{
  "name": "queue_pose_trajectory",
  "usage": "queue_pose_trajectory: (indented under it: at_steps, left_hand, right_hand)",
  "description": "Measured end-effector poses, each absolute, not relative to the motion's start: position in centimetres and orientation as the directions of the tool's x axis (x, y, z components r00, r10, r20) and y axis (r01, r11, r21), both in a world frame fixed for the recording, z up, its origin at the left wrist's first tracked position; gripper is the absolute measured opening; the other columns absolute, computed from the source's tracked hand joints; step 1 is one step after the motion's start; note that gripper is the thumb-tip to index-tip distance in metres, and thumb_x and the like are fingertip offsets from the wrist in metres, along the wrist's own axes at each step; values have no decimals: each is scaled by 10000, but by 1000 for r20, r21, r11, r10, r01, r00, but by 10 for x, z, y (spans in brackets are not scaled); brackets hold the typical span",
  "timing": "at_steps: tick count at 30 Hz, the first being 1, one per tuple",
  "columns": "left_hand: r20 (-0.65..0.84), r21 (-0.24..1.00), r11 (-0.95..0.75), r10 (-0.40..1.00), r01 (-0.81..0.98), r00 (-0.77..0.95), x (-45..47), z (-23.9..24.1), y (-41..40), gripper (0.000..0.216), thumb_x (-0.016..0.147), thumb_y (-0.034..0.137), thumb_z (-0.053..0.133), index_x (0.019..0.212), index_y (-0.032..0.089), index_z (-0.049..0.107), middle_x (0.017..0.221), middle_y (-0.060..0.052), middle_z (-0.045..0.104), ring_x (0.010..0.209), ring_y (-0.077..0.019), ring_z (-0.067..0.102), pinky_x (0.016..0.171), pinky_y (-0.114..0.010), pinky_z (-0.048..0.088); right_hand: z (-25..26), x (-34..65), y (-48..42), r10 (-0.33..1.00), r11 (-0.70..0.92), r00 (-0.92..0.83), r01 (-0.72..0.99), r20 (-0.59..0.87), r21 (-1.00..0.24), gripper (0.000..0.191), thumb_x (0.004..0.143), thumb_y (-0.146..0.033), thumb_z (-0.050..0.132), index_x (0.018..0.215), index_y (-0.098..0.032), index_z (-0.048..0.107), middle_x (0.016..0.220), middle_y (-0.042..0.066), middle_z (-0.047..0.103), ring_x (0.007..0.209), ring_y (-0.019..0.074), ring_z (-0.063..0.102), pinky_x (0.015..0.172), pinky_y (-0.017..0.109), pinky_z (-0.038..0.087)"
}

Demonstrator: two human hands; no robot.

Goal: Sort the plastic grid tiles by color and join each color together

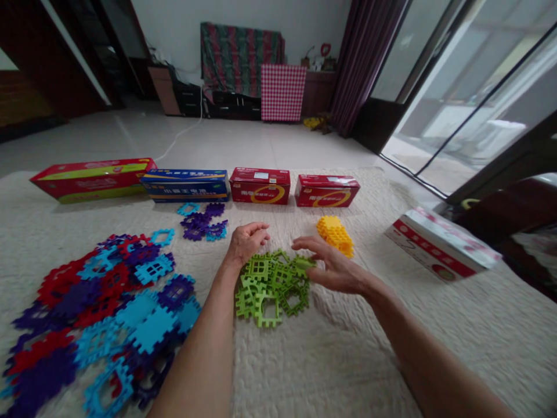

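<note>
A loose pile of lime-green interlocking plastic building pieces [270, 276], some with window-like openings, lies on the quilted cover in front of me. My left hand [247, 242] hovers at the pile's upper left edge, its fingers curled in together; no piece shows in it. Over the pile's right edge, my right hand [328, 264] has its fingers stretched and apart from the thumb. A solid green piece [304, 265] lies under its fingers; whether they touch it I cannot tell. A stack of yellow pieces [335, 234] is just beyond my right hand.
Left of my arm spreads a large heap of red, purple and blue pieces [145, 319]. A smaller purple and blue group [198, 225] lies ahead. Behind stand a red-green box [93, 180], a blue box [187, 186] and two red boxes [260, 187]. A white-red box [444, 244] sits right.
</note>
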State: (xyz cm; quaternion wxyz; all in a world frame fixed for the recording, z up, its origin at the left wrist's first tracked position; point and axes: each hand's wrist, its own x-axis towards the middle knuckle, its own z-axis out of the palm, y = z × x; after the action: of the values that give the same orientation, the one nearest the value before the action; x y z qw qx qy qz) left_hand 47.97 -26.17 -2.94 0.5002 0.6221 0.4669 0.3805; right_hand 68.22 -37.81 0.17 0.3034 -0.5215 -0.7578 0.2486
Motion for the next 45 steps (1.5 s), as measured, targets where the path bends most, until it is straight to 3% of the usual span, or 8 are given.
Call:
queue_pose_trajectory:
  at_steps: [6,13,17,20,27,35,41,45]
  left_hand:
    - [0,982,-51,962,179,274,481,-41,-255,383,665,324,603,970,120,715,703,-43,725,577,-126,612,540,-216,466]
    - [6,980,-62,957,188,289,481,-45,-254,385,657,332,618,967,125,717,685,-37,720,590,-135,620,575,-230,478]
    - [7,979,-65,958,192,288,481,-43,-254,396,649,331,620,970,120,717,690,-41,722,570,-132,612,557,-229,470]
    - [7,977,-69,956,201,293,481,-44,-254,396,657,329,616,979,121,717,698,-40,723,556,-125,602,545,-225,459]
    - [6,976,-68,958,207,286,481,-44,-254,383,659,320,614,972,126,720,684,-36,717,551,-125,600,538,-223,455]
    - [15,974,-79,958,213,286,482,-45,-253,386,674,303,598,991,118,718,707,-46,726,559,-126,606,546,-223,460]
    - [-9,975,-51,964,215,266,482,-42,-254,375,672,286,594,986,125,721,720,-51,732,575,-132,612,554,-221,458]
    - [-17,975,-42,965,218,263,482,-43,-253,355,672,270,596,974,133,721,717,-44,731,583,-133,617,562,-221,461]
  right_hand:
    - [6,685,-383,911,402,-388,767,138,-500,452,677,-68,523,1095,-205,630,1108,86,660,1016,222,626,921,390,504]
    - [6,681,-376,936,348,-307,746,171,-567,268,873,-164,457,1057,-219,644,928,31,703,813,167,649,752,294,520]
    - [-7,678,-364,922,265,-55,810,383,-523,303,892,-175,436,1159,-195,577,1087,93,666,973,209,629,853,362,504]
    - [-14,678,-360,864,268,-37,878,502,-396,369,855,-177,488,1222,-186,529,1235,128,587,1137,248,551,962,415,456]
    - [-15,678,-366,905,184,-140,980,402,-73,402,783,-233,581,1183,-197,562,1349,134,530,1371,391,287,1101,647,164]
    - [-10,683,-340,959,220,-210,975,189,-34,278,764,-208,593,1040,-213,624,1064,116,670,1308,392,366,1058,669,171]
    - [-5,685,-316,958,255,-249,967,141,-26,373,806,-215,553,1178,-203,574,1222,107,621,1318,349,350,1079,632,158]
    - [-4,683,-319,930,276,-254,960,266,-48,410,804,-211,560,1212,-172,562,1386,146,501,1312,337,368,1088,588,188]
